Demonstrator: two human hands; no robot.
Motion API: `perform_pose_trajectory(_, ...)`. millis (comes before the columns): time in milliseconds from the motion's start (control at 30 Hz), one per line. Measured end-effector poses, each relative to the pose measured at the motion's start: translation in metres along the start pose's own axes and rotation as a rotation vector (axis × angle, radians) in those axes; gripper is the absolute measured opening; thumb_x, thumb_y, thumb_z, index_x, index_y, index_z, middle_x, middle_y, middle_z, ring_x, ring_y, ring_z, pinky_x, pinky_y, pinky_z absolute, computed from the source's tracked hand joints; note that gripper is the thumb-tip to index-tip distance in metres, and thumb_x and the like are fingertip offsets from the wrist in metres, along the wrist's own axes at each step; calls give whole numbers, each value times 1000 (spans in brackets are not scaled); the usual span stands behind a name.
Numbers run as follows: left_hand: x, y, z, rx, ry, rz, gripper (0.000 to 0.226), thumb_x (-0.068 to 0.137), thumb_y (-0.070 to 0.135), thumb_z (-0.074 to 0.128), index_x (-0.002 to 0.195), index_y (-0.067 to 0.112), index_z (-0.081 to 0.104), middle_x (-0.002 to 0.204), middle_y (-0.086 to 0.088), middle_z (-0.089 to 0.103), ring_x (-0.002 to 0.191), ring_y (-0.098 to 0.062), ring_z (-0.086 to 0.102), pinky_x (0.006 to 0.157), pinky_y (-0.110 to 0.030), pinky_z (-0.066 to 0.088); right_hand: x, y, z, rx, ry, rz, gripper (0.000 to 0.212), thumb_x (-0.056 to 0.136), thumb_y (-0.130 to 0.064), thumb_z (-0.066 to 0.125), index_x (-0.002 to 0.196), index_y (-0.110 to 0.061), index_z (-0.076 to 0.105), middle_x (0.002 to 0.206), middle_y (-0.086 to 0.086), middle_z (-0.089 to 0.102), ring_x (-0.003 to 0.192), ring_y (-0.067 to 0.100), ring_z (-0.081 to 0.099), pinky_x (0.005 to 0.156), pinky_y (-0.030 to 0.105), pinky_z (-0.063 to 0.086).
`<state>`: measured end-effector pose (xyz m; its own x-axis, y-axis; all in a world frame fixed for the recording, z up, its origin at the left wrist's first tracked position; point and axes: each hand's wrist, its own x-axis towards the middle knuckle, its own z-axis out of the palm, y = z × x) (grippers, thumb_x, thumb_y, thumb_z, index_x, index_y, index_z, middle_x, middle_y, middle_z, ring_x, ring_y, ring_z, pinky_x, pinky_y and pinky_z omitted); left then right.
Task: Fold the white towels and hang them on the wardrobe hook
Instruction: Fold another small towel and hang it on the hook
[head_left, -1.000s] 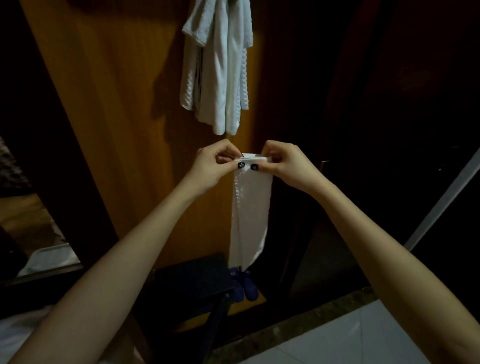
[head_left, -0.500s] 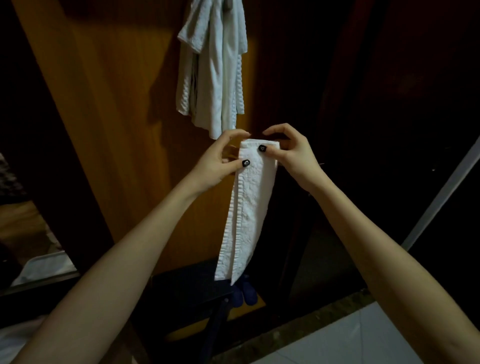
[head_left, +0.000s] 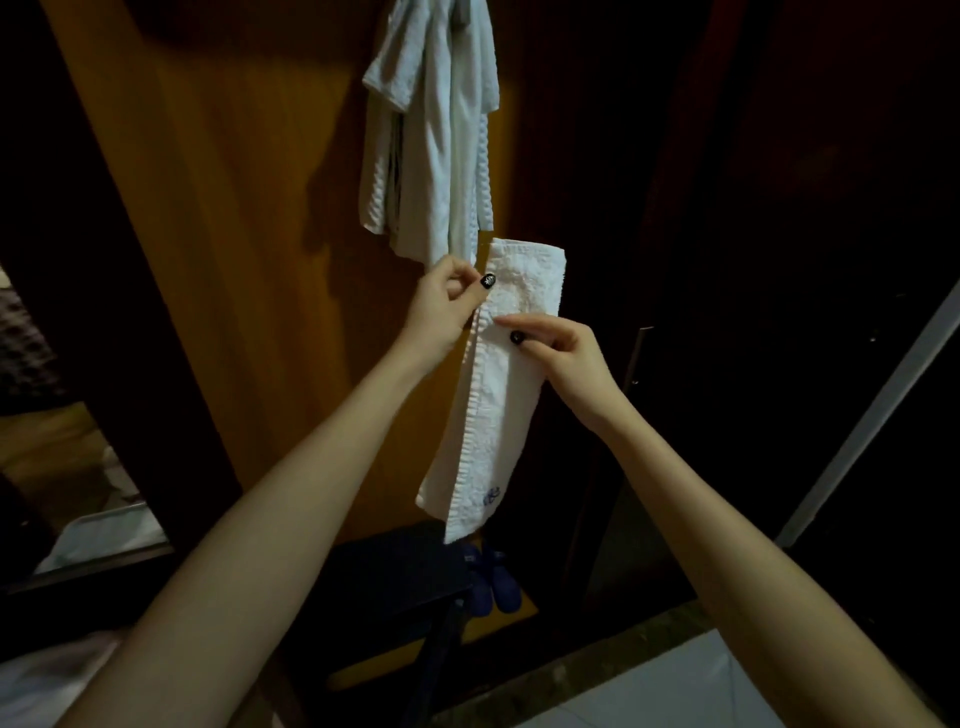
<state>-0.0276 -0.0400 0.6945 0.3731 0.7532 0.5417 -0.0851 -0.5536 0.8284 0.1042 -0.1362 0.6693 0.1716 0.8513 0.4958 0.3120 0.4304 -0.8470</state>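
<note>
A long, narrow folded white towel (head_left: 493, 405) hangs upright in front of the orange wardrobe door (head_left: 234, 234), with a small blue embroidered mark near its lower end. My left hand (head_left: 447, 306) pinches its left edge near the top. My right hand (head_left: 561, 353) grips it a little lower, thumb pressed on its front. Several white towels (head_left: 431, 145) hang bunched from the top of the door just above; the hook itself is out of view.
A dark stool (head_left: 395, 587) stands below the towel, with a pair of blue slippers (head_left: 493, 582) behind it on the floor. To the right are dark wardrobe panels (head_left: 779, 260), a pale slanted rail (head_left: 872, 405) and light floor tile (head_left: 675, 691).
The towel has been raised and turned face-on. My left hand moved up its left edge, while my right hand slid down from the top fold to grip lower.
</note>
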Motion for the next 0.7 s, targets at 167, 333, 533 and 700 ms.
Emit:
perform_pose_trajectory(167, -40, -33, 1, 164, 23, 0, 11, 93, 11, 58, 95, 1, 57, 87, -9, 58, 80, -14, 52, 68, -18, 39, 9, 6, -9, 49, 132, -1, 49, 92, 9, 49, 123, -26, 62, 122, -19, 61, 116, -5, 56, 93, 17, 49)
perform_pose_trajectory(333, -70, -65, 2, 172, -136, -140, 16, 91, 14, 62, 82, 1, 64, 80, -19, 61, 71, -23, 54, 68, -31, 40, 16, 15, -14, 111, 273, 2, 47, 92, 7, 51, 128, -22, 63, 126, -13, 62, 113, -3, 59, 86, 16, 50)
perform_pose_trajectory(533, -79, -85, 12, 320, -168, -112, 26, 79, 14, 76, 77, 9, 51, 77, 9, 39, 66, -1, 37, 60, -12, 31, 15, 12, -19, 122, 323, -14, 50, 92, 8, 49, 130, -23, 59, 123, -17, 61, 120, 5, 56, 100, 25, 49)
perform_pose_trajectory(700, -85, -105, 11, 396, -311, -184, 20, 77, 9, 75, 82, 10, 55, 91, 7, 40, 79, -2, 41, 67, -4, 33, 12, 23, -31, 158, 441, 56, 49, 94, 7, 48, 136, -17, 56, 124, -15, 58, 126, 10, 52, 103, 26, 47)
